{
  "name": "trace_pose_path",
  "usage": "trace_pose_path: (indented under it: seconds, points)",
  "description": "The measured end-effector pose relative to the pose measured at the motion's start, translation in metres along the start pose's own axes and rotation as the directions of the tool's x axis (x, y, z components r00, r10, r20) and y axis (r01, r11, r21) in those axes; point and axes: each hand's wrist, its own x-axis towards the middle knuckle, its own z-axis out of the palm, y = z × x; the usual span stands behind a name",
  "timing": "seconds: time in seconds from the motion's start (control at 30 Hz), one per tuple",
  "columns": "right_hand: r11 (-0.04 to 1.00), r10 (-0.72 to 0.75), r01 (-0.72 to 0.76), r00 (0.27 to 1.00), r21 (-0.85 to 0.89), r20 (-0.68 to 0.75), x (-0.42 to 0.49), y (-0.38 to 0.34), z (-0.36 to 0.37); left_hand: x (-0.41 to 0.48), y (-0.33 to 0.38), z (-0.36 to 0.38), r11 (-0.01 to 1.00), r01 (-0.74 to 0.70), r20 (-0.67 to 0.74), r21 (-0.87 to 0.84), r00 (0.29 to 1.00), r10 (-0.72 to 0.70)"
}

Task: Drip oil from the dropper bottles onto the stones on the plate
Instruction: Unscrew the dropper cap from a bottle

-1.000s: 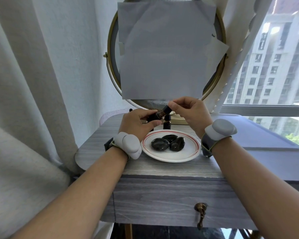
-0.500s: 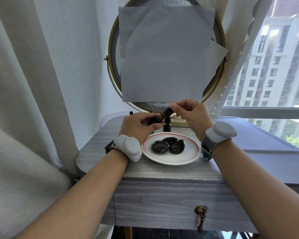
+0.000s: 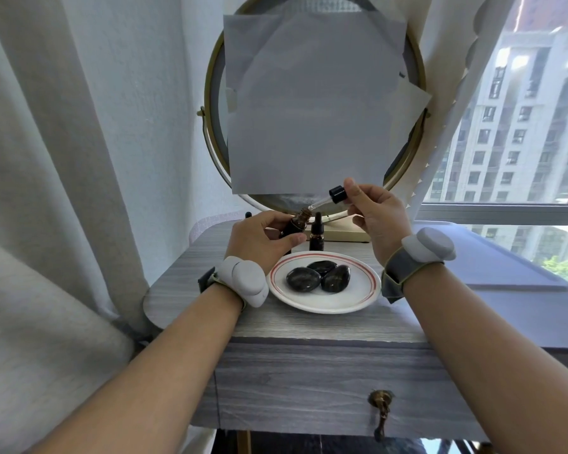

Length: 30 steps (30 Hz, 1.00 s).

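Left hand [image 3: 259, 239] around glass bottle [image 3: 296, 223], right hand [image 3: 376, 211] in pinch on black-capped dropper [image 3: 336, 195], glossy oval stones [image 3: 304, 279] nearby

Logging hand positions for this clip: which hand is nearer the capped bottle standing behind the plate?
Left. The left hand, gripping the open bottle, sits just beside the capped bottle; the right hand, pinching the dropper, is raised up and to its right.

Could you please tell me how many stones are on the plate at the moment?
3 on the plate: the left stone, the right stone, and the back stone behind them. They are bunched together, so a smaller one could be hidden.
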Motion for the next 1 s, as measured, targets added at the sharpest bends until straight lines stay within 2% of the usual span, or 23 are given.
trace_pose_path:
  seconds: [0.23,0.43,1.0]
  points:
    - [0.997,-0.025,0.026,1.0,-0.066,0.014,0.0001,0.0016,0.0008,0.0002,-0.0002,-0.0006,1.0,-0.014,0.011,-0.02,1.0,0.014]
    - [1.0,-0.002,0.002,1.0,-0.024,0.005,0.0009,0.0006,-0.0008,-0.0002,0.0009,-0.0006,1.0,-0.014,0.007,-0.008,1.0,0.014]
    - [0.998,0.047,-0.047,0.999,-0.044,0.003,0.0035,0.0037,-0.0007,-0.0014,0.001,-0.0019,0.998,-0.002,0.017,-0.069,1.0,0.003]
